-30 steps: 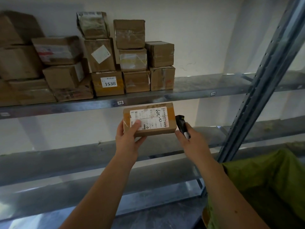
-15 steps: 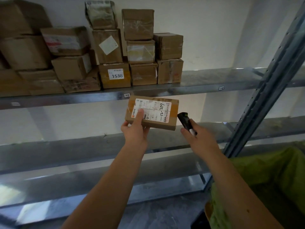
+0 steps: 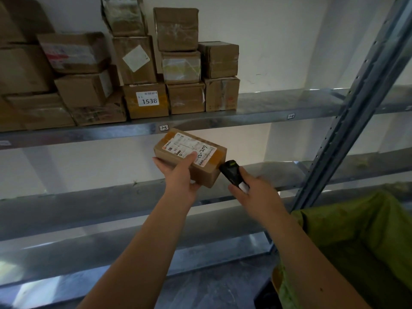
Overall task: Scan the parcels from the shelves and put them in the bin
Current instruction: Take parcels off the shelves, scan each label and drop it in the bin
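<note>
Shelving [image 3: 245, 108] is holding the stacked boxes [image 3: 147, 100] — below it, the left hand [image 3: 180, 175] is tilting the gripped parcel [image 3: 191, 157] label-up toward the scanner [image 3: 231, 172] clutched in the right hand [image 3: 256, 195], likely mid-scan — green bin [image 3: 356, 241] waiting.

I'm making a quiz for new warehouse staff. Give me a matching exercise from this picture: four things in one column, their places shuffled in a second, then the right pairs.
Things:
1. parcel with handwritten label
2. scanner
3. box marked 1538
4. green bin

Places:
A. on the upper shelf
B. lower right corner
C. in the left hand
D. in the right hand

Pairs: 1-C, 2-D, 3-A, 4-B
</note>
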`<state>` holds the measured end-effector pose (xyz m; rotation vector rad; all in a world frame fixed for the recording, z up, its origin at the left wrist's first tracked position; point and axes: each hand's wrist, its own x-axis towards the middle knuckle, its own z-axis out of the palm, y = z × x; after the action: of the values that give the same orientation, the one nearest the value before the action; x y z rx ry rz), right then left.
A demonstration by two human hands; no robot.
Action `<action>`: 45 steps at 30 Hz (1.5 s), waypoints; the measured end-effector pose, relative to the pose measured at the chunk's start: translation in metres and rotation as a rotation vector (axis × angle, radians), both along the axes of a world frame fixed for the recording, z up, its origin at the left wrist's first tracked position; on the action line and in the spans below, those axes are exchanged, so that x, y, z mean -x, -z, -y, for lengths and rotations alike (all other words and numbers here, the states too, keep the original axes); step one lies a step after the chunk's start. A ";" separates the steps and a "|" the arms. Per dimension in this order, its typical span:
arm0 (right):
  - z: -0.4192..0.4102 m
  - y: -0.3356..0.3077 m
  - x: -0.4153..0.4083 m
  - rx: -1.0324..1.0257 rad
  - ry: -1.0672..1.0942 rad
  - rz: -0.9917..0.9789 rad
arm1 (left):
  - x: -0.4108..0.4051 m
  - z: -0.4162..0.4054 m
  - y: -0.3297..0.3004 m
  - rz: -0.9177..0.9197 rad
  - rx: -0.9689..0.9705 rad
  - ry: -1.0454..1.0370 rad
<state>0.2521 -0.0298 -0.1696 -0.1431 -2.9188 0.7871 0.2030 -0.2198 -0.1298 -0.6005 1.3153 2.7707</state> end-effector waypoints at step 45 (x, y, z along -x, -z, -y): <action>0.019 0.002 -0.003 0.193 -0.241 0.126 | -0.035 0.078 0.090 -0.329 0.973 0.178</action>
<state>0.2553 -0.0485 -0.1719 0.1526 -3.0094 1.1352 0.2376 -0.2974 -0.2201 0.0148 2.6195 1.9872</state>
